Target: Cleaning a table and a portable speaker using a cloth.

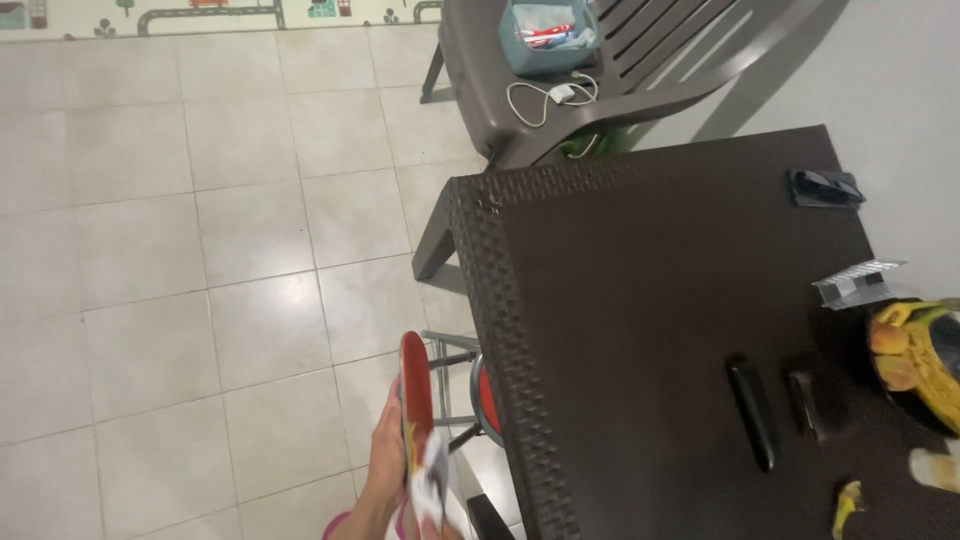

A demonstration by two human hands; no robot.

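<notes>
L hand (385, 462) grips red plate (415, 400) edge-on w/ white crumpled wrapper (432, 485), just left of dark table (640, 300) edge, above red stool (488, 400). R hand not in view. Open tile floor (180, 300) to left. Clear plastic pkg (858, 283) near table's right edge.

hand (385, 465) left of table (640, 260), chair (600, 90) behind table, remote (752, 412) on table, basket (548, 38) on chair
</notes>
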